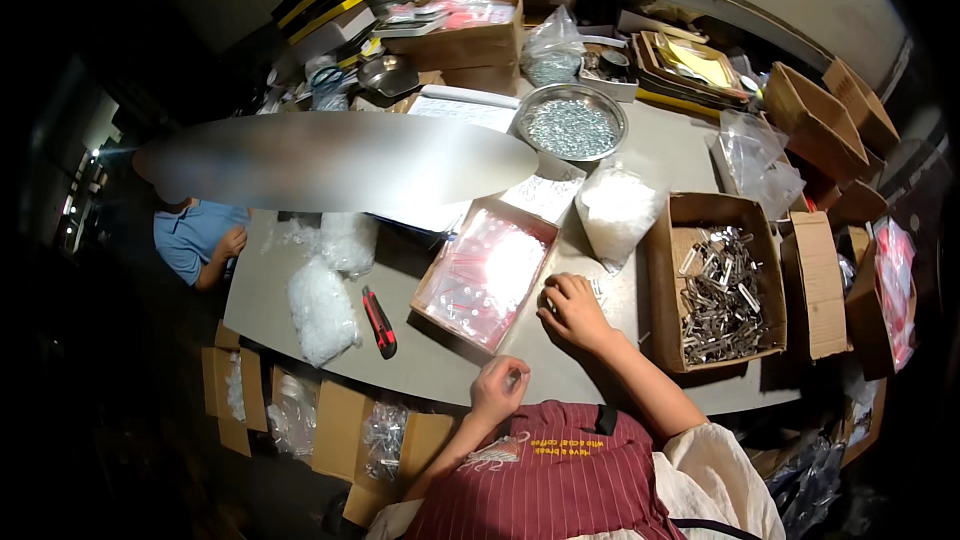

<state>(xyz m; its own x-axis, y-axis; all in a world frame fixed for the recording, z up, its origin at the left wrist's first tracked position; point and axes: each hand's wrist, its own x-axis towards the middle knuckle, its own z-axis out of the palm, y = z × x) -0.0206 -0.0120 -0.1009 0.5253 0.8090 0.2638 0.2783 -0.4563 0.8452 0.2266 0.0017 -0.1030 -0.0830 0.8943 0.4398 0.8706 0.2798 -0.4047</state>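
My left hand point(499, 389) is raised at the table's near edge, in front of my apron. Its fingers curl in toward the thumb; whatever lies between them, I cannot make out. My right hand point(577, 313) rests palm down on the grey table point(440, 362), fingers bent but apart, with nothing visible in them. Between and beyond the hands stands a shallow cardboard box point(424, 317) with flat clear packets point(480, 275) showing pink and white. To the right of my right hand is a deeper cardboard box point(660, 335) with many small metal parts point(720, 300).
A steel bowl of small metal pieces point(571, 123) and a bag of white pieces point(617, 208) stand beyond. A red-black utility knife point(379, 322) and clear bags point(322, 310) lie left. Another person in blue point(195, 240) is at the left edge. Open cartons point(345, 430) stand below the table.
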